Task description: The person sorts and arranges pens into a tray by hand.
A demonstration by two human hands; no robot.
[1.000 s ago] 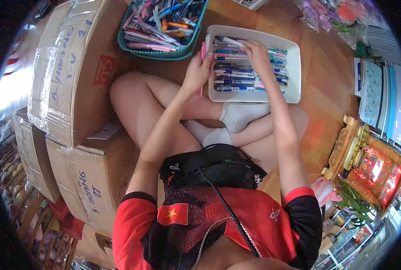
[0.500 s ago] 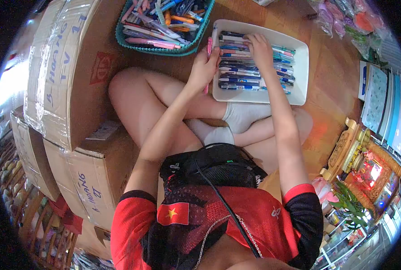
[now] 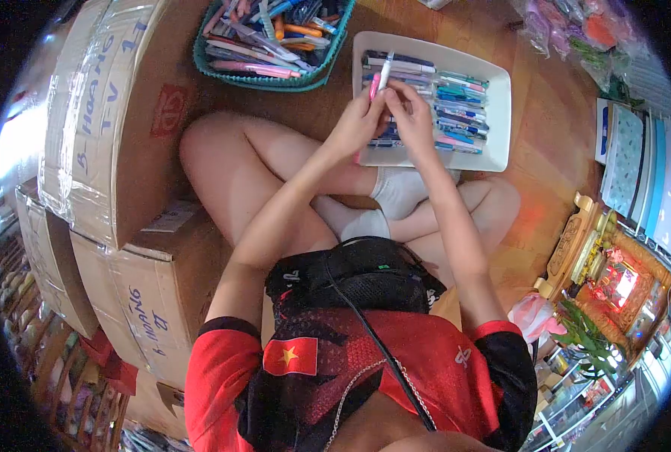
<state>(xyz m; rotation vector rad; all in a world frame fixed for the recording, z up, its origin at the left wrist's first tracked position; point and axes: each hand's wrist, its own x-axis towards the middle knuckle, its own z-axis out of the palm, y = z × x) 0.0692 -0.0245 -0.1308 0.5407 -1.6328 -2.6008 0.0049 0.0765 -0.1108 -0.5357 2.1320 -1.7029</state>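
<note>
My left hand [image 3: 360, 122] is closed on a pink pen [image 3: 374, 87], just over the left side of a white tray [image 3: 499, 113]. Right beside it, my right hand [image 3: 412, 117] has its fingers closed round a white pen [image 3: 386, 69], which points up and away from me. The two hands are nearly touching. Beneath them the tray holds many pens [image 3: 460, 113] lying sideways in two columns. A teal basket [image 3: 200, 56] full of loose, mixed pens stands to the left of the tray.
Cardboard boxes [image 3: 94, 120] are stacked on the left. My crossed legs [image 3: 275, 147] lie just before the tray on the wooden floor [image 3: 546, 113]. Wrapped flowers [image 3: 569, 30] are at the upper right, with a carved wooden altar [image 3: 614, 279] lower on the right.
My right hand has moved from the pens in the tray to beside my left hand and now holds up a white pen. My left hand has shifted slightly right with the pink pen.
</note>
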